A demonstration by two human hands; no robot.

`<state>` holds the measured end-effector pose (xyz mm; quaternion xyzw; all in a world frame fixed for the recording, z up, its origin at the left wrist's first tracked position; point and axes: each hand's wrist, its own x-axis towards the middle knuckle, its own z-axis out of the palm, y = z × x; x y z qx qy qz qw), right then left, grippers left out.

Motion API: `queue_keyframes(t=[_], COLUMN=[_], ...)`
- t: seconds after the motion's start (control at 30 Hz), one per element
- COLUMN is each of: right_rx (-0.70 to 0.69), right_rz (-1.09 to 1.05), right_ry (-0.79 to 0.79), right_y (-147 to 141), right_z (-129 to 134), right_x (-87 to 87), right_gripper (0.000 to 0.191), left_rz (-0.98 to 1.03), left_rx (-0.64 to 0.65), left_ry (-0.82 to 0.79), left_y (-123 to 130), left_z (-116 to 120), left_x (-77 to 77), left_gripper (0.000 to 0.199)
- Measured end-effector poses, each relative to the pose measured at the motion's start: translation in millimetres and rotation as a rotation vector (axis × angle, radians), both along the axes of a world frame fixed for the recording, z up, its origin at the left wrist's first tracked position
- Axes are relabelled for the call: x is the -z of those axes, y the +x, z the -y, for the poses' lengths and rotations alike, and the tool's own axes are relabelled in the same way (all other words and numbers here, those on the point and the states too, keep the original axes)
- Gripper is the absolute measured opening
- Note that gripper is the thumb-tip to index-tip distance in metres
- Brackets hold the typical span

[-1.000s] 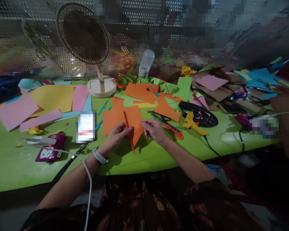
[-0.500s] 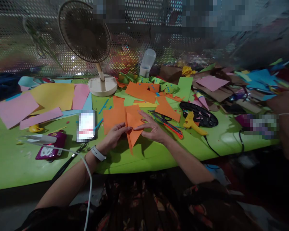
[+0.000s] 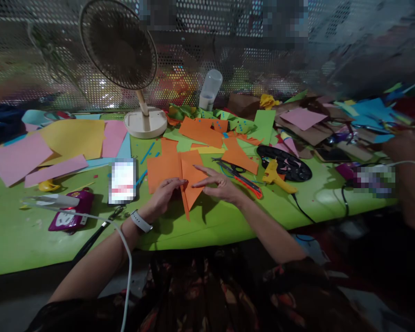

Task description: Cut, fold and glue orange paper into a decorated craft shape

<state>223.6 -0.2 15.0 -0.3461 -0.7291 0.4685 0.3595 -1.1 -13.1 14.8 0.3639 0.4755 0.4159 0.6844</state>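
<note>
A folded piece of orange paper with a raised crease down its middle and a pointed lower end is in front of me. My left hand, a white watch band on its wrist, pinches the paper's left edge at the crease between thumb and fingers. On the other side my right hand lies against the paper's right edge, its fingers stretched and apart. Under and left of the folded piece lies a flat orange sheet. Right of my right hand are an orange utility knife and black scissors.
A yellow glue gun and a black tray lie to the right. At left are a phone, a purple power strip and coloured sheets. A fan stands behind. Another person's arm is at far right.
My left fingers have shifted slightly up along the crease. My right index finger is straighter and reaches further over the paper. The other person's arm has moved a little.
</note>
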Motion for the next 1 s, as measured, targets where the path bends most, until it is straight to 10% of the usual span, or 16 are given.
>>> queue_keyframes(t=[0.63,0.77,1.0], right_rx=[0.05,0.08,0.103], right_rz=[-0.048,-0.119,-0.182], right_ry=[-0.018,0.04,0.087], right_y=[3,3,1], right_z=[-4,-5,0], right_x=[1.3,3.9,-1.6], right_gripper=[0.024,0.02,0.018], left_rz=[0.01,0.003,-0.252], left_rx=[0.021,-0.076,0.192], left_ry=[0.07,0.351,0.926], left_y=[-1,-5,-14], left_z=[1,-1,-3], left_x=[4.0,2.9,5.9], left_gripper=[0.02,0.046,0.036])
